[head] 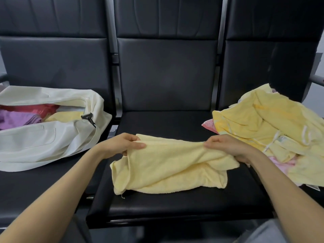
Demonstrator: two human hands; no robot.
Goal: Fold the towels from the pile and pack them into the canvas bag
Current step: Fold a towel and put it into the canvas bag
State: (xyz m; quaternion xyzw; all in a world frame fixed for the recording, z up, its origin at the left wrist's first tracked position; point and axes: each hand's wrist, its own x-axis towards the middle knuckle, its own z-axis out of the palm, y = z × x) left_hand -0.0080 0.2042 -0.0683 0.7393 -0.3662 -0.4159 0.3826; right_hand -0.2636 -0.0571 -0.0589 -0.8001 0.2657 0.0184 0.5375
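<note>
A pale yellow towel lies half folded on the middle black seat. My left hand pinches its upper left corner, and my right hand pinches its upper edge on the right. The top edge hangs stretched between both hands, just above the seat. On the left seat the white canvas bag lies open, with purple, red and yellow folded towels inside. The pile of yellow and pink towels sits on the right seat.
Three black padded seats stand in a row with tall backrests behind. A black clip hangs at the bag's opening and its white strap trails over the left seat. A metal armrest shows at the far right.
</note>
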